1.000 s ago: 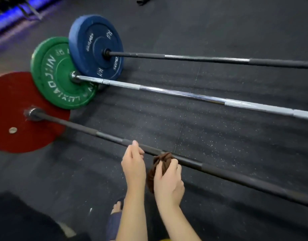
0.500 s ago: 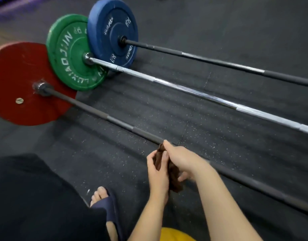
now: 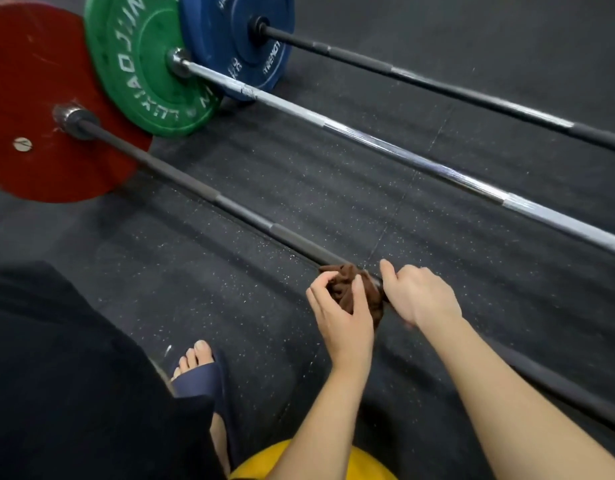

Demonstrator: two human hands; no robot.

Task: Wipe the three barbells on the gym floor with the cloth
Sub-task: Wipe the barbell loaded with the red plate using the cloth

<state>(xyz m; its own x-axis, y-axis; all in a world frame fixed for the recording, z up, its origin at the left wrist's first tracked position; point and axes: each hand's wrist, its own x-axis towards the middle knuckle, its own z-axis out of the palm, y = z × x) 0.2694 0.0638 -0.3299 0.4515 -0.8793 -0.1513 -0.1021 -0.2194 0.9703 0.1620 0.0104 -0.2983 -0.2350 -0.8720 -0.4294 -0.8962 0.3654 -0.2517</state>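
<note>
The near barbell runs its long axis from the red plate down to the right. The brown cloth is bunched on this bar, well away from the plate. The left hand pinches the cloth in its grip. The right hand is curled just beside the cloth, on the side away from the plate. I cannot tell if its grip holds cloth or bar.

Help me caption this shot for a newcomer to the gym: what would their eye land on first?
The three bright plates at upper left stand out: the red plate, green plate and blue plate overlap, each on its own bar running down to the right across the dark floor. Next, low in the middle, the left hand grips a bunched brown cloth on the nearest black bar, with the right hand curled right beside it.
</note>
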